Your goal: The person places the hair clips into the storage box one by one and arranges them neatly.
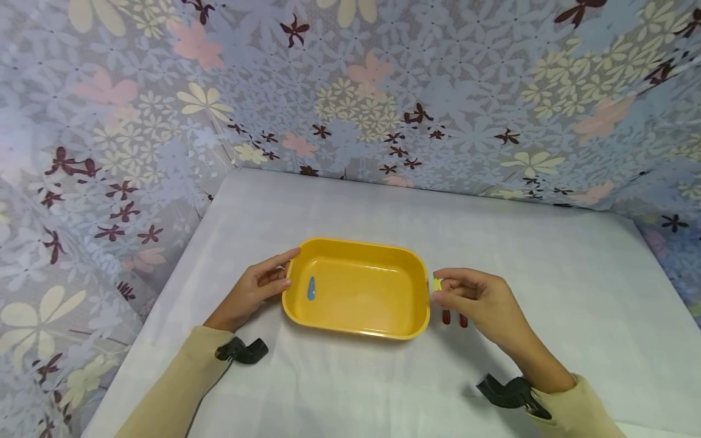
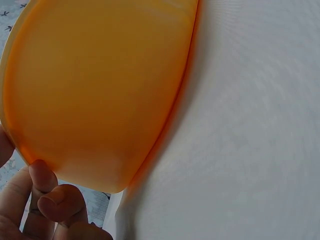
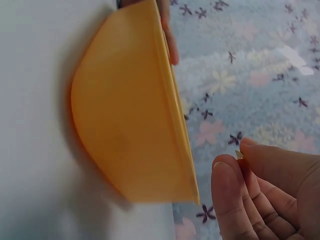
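A yellow plastic tub sits on the white-covered table. The left hand holds its left end, index finger and thumb at the rim; in the left wrist view fingertips touch the tub's outer wall. Inside, toward that end, lies a small blue teardrop-shaped hair clip. Just off the tub's right end, the right hand pinches a small yellow piece between thumb and index finger; its kind is mostly hidden. Two small dark red pieces show just below that hand, partly covered by it.
White cloth covers the table around the tub. Flower-patterned fabric rises behind the table and along its left side. Each wrist wears a black camera mount.
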Available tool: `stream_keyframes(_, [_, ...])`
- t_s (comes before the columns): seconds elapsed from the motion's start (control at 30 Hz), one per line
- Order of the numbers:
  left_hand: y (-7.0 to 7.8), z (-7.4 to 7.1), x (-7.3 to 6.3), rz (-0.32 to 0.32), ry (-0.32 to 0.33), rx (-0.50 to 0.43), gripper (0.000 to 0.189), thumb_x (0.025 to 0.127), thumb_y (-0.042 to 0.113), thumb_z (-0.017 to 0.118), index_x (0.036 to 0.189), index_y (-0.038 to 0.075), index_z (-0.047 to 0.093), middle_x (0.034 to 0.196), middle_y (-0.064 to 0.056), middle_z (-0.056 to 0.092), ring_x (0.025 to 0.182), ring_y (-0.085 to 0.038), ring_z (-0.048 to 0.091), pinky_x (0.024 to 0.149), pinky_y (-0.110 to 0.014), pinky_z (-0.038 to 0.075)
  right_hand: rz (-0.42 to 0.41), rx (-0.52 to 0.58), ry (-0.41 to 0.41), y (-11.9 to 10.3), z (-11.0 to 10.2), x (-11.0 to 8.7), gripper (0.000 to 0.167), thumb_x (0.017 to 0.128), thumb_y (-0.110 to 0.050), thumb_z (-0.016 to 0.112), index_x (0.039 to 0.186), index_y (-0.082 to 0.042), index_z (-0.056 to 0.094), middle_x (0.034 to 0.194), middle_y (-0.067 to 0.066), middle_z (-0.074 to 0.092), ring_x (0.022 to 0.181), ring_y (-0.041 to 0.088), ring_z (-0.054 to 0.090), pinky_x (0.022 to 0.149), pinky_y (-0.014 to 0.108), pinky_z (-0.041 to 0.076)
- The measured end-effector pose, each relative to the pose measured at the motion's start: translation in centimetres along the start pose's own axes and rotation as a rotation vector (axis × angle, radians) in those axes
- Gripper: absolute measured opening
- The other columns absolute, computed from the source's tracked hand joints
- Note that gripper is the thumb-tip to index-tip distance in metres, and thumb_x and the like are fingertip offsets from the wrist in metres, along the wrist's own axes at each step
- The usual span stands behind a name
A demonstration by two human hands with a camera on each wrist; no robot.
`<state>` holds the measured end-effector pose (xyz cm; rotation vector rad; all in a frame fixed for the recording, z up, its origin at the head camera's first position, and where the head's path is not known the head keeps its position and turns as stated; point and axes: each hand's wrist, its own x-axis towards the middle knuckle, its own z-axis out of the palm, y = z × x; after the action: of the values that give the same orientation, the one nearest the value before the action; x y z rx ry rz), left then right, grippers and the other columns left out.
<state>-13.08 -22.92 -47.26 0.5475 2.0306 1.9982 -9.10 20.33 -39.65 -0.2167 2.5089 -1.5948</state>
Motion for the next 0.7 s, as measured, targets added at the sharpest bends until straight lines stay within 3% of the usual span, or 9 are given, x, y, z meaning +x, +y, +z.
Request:
stream_keyframes(0.2, [-0.1, -0.1, 0.0, 0.001, -0.001, -0.001, 0.056, 0.101, 0.005, 0.063, 0.154, 0.01, 0.047, 0.104, -0.017, 0.047, 0.079, -0.017, 0.048, 0.065, -0.023, 0.044, -0.005, -0.01, -0.048, -0.9, 1.6, 0.9, 0.044, 0.087, -0.024, 0.083, 0.124, -0.004, 0.07, 0.098, 0.011, 0.071, 0.067, 0.037, 0.065, 0.048, 0.037, 0.049])
stream_keyframes(0.37, [-0.2, -0.2, 0.1, 0.005, -0.005, -0.001, 0.056, 0.101, 0.006, 0.064, 0.154, 0.01, 0.047, 0.103, -0.017, 0.047, 0.078, -0.017, 0.048, 0.064, -0.023, 0.044, -0.045, -0.03, -0.064, -1.4, 2.7, 1.8, 0.04, 0.086, -0.024, 0.085, 0.12, -0.007, 0.072, 0.098, 0.008, 0.071, 0.075, 0.026, 0.069, 0.047, 0.033, 0.047])
stream_keyframes(0.6, [-0.1, -0.2, 0.1, 0.002, -0.01, -0.011, 0.057, 0.1, 0.005, 0.064, 0.154, 0.008, 0.046, 0.103, -0.016, 0.046, 0.075, -0.02, 0.046, 0.062, -0.023, 0.043, -0.105, -0.037, -0.07, -2.2, 4.8, 3.2, 0.036, 0.085, -0.02, 0.086, 0.116, -0.006, 0.074, 0.095, 0.005, 0.07, 0.081, 0.019, 0.072, 0.071, 0.029, 0.058])
stream_keyframes(0.7, [0.0, -0.3, 0.0, -0.004, -0.01, -0.008, 0.057, 0.1, 0.005, 0.064, 0.154, 0.008, 0.046, 0.103, -0.016, 0.046, 0.076, -0.018, 0.047, 0.063, -0.023, 0.043, -0.116, -0.039, -0.084, -2.6, 6.0, 3.8, 0.035, 0.084, -0.02, 0.086, 0.114, -0.006, 0.074, 0.092, 0.005, 0.07, 0.08, 0.019, 0.071, 0.073, 0.03, 0.059])
